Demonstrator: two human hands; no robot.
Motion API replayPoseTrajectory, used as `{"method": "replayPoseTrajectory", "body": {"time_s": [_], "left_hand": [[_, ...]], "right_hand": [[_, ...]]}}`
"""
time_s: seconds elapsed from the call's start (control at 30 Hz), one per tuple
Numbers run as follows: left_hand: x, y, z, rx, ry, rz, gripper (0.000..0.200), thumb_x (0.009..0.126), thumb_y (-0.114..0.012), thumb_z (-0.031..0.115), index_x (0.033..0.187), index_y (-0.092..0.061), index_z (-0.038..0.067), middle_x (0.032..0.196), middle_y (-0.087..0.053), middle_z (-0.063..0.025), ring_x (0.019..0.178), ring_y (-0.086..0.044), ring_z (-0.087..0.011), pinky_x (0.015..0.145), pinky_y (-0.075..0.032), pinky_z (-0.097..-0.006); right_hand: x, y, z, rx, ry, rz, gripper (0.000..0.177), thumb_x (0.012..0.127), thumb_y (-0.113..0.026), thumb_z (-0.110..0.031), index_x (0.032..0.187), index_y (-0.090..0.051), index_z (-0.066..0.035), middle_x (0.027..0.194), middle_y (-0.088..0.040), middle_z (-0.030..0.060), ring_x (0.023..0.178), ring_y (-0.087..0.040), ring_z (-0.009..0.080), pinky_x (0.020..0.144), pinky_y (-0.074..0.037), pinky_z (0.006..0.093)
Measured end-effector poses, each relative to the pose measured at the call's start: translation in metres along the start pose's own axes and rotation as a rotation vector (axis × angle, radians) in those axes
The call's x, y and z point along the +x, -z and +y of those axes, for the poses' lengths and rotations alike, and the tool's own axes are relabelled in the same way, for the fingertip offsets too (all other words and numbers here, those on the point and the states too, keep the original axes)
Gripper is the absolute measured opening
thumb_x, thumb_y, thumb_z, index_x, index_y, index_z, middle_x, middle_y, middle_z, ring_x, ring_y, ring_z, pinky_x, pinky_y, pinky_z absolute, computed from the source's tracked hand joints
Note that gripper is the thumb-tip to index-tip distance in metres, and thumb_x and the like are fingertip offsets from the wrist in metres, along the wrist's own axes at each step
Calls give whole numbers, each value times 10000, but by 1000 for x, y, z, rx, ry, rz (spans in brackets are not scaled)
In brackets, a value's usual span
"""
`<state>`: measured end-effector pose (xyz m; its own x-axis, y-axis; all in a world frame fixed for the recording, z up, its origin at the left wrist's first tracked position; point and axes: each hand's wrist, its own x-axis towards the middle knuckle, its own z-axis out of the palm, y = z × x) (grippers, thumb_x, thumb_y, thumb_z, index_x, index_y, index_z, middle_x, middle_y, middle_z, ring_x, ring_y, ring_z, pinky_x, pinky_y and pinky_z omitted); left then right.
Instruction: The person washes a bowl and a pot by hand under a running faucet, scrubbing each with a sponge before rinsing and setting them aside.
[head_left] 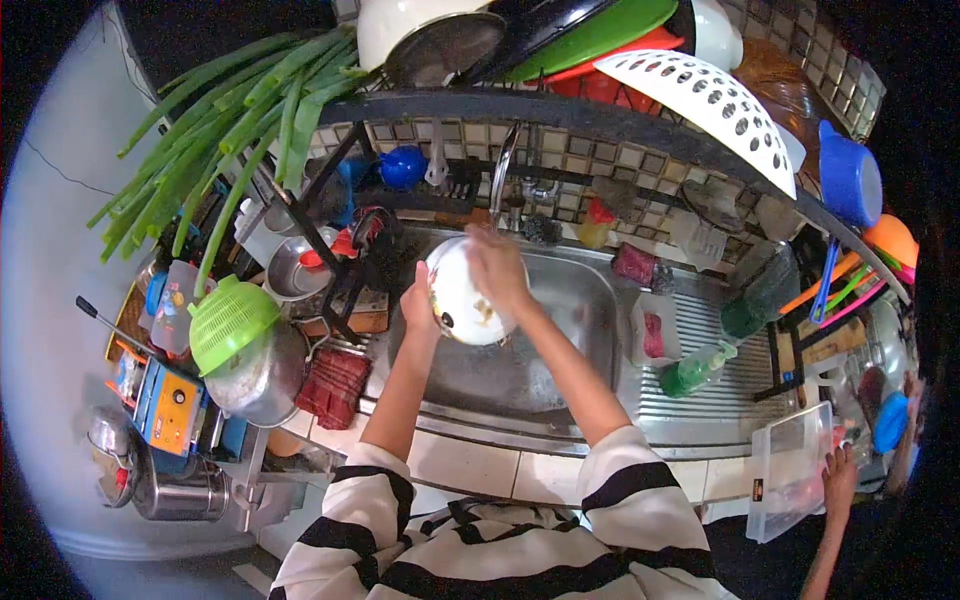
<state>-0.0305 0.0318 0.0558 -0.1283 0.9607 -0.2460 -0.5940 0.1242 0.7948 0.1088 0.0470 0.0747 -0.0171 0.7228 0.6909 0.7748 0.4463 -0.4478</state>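
Observation:
A white bowl (pixel 462 300) with small printed marks is held up over the steel sink (pixel 560 360). My left hand (pixel 420 303) grips its left edge. Across the bowl's upper right side lies my right hand (pixel 498 272), its fingers stretched out and blurred by motion. Behind the bowl rises a curved metal faucet (pixel 503 175), partly overlapped by my right fingers in this view.
Right of the sink, a green soap bottle (pixel 697 370) and a white container (pixel 655 330) stand near the ribbed drainboard (pixel 735 365). A red cloth (pixel 335 388) lies left. Overhead runs a dark rack (pixel 560 108). Another person's hand (pixel 838 470) touches a clear plastic box (pixel 790 475).

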Motion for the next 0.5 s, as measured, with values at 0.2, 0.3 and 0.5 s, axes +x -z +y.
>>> {"method": "replayPoseTrajectory", "body": {"time_s": [0.2,0.3,0.5], "left_hand": [[-5,-3,-19,205,-205,88,440,829,-537,396,706,-601,-22,649,-584,-33,524,-505,-75,484,-404,-239],[-9,-11,-24,215,-193,127,437,832,-531,391,697,-605,-18,619,-577,-22,510,-496,-73,479,-400,-244],[1,-7,-54,704,-270,202,502,785,-532,470,680,-620,-13,550,-560,-68,540,-512,-135,563,-418,-320]], "right_hand": [[8,-2,29,333,-659,-207,394,853,-390,-338,930,-608,-18,1011,-584,182,871,-582,325,763,-445,406],[-7,-23,41,-126,-634,-248,328,820,-422,-322,894,-608,-63,948,-599,147,826,-585,329,731,-444,436],[1,2,6,-92,-423,-346,296,775,-462,-307,898,-614,-85,849,-620,142,861,-573,309,775,-428,392]]}}
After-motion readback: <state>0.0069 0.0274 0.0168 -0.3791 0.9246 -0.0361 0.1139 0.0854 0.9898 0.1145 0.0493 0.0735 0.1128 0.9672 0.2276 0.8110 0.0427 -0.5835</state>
